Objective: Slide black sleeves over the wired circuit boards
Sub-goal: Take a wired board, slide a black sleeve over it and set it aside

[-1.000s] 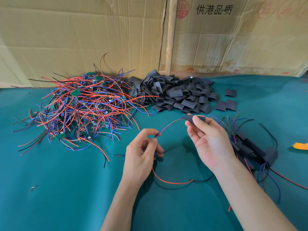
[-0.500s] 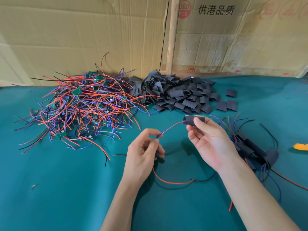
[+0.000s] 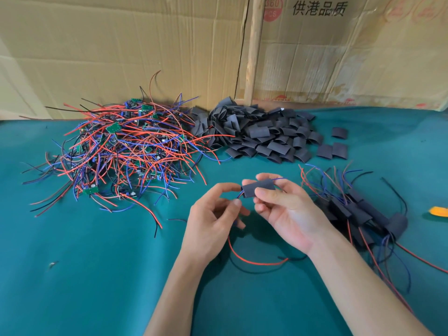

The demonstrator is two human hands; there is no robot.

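Nearest, a red wire (image 3: pixel 257 261) and a black wire (image 3: pixel 244 270) loop on the green table cover (image 3: pixel 84 275) below the wrists. Above them, the left hand (image 3: pixel 213 221) curls its thumb and forefinger in a pinch on thin wires that run into the left end of a black sleeve (image 3: pixel 258 189). The right hand (image 3: pixel 288 214) grips that sleeve between thumb and fingers, holding it above the cloth, with a blue wire showing past its right end. To the right lies a cluster of sleeved boards (image 3: pixel 363 214) trailing wires. Farther left sits the tangled heap of wired circuit boards (image 3: pixel 121 151); beside it, at centre, the pile of loose black sleeves (image 3: pixel 261 134). Cardboard sheets (image 3: pixel 145 44) stand at the far edge.
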